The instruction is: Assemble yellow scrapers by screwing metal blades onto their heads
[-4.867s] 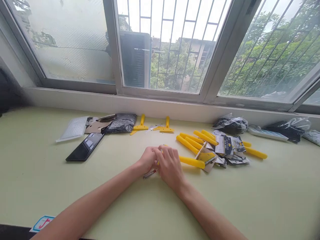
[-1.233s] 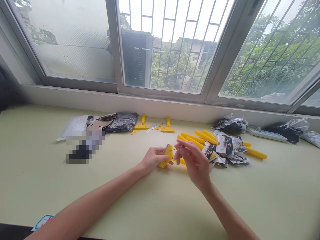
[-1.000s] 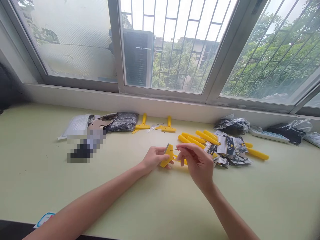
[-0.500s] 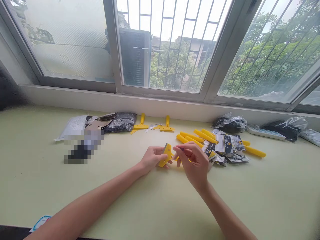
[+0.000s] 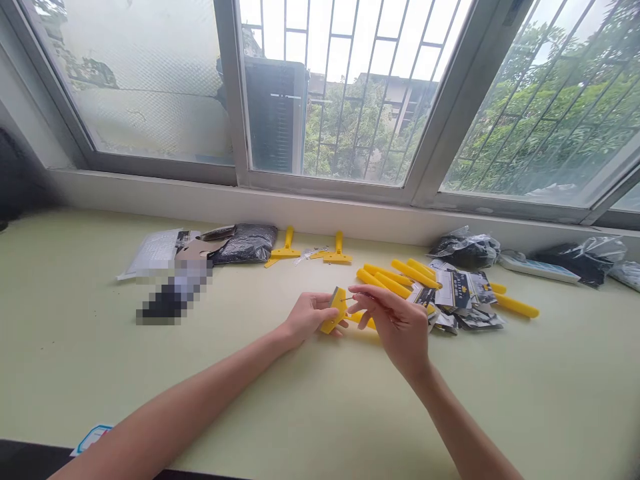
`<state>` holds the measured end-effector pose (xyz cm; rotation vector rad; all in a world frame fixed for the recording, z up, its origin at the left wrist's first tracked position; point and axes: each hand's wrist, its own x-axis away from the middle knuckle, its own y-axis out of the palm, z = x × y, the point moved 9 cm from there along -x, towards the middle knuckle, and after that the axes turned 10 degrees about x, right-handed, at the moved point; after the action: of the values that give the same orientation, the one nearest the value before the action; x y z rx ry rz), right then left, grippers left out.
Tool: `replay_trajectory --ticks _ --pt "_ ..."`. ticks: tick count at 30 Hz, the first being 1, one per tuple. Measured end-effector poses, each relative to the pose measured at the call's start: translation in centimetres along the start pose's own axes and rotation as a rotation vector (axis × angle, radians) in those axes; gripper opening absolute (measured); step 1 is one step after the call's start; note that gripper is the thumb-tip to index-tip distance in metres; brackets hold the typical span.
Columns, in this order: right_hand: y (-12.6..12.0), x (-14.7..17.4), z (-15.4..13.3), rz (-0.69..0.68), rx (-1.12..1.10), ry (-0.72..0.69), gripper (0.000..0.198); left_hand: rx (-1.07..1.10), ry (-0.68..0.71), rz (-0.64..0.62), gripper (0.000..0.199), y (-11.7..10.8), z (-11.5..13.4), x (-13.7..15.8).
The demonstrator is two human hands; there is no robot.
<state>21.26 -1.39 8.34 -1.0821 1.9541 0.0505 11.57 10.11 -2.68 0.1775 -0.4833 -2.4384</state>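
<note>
My left hand (image 5: pixel 307 316) is closed on the head of a yellow scraper (image 5: pixel 336 319) with a grey blade edge. The scraper's yellow handle reaches right, passing beneath my other hand. My right hand (image 5: pixel 404 328) pinches a thin screwdriver (image 5: pixel 348 299), whose shaft points left and meets the scraper's face near a small hole or screw. Most of the screwdriver's grip is hidden by my fingers. Just behind my right hand lies a pile of yellow scraper handles (image 5: pixel 393 283) and black-and-white printed packets (image 5: pixel 455 291).
Two yellow scrapers, one on the left (image 5: pixel 286 253) and another (image 5: pixel 338 257), lie near the sill with small loose parts (image 5: pixel 311 254) between them. Dark plastic bags (image 5: pixel 247 243) and a bubble-wrap packet (image 5: pixel 153 253) are at back left. More bagged items (image 5: pixel 465 248) and a white power strip (image 5: pixel 540 267) sit at back right.
My right hand has turned slightly and its wrist has shifted a little to the right, the screwdriver staying against the scraper. The view has moved slightly.
</note>
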Motion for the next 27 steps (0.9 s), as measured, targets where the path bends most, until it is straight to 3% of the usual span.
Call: replay_trajectory --ticks 7,16,19,23,27 --pt "-0.1 0.0 0.0 0.084 0.073 -0.007 0.004 -0.001 -0.004 0.015 0.044 -0.1 0.0 -0.1" --pt "0.1 0.0 -0.4 0.206 0.134 -0.073 0.037 -0.004 0.006 0.009 0.043 0.1 0.3 0.1" --pt "-0.4 0.3 -0.2 0.279 0.122 -0.072 0.038 -0.001 0.008 0.008 0.043 0.1 0.3 0.1" --pt "0.1 0.6 0.2 0.190 0.021 -0.054 0.010 0.005 0.002 -0.012 0.042 0.2 0.2 0.0" --pt "0.7 0.5 -0.2 0.039 -0.058 -0.075 0.027 0.006 0.012 -0.026 0.039 0.2 0.1 0.0"
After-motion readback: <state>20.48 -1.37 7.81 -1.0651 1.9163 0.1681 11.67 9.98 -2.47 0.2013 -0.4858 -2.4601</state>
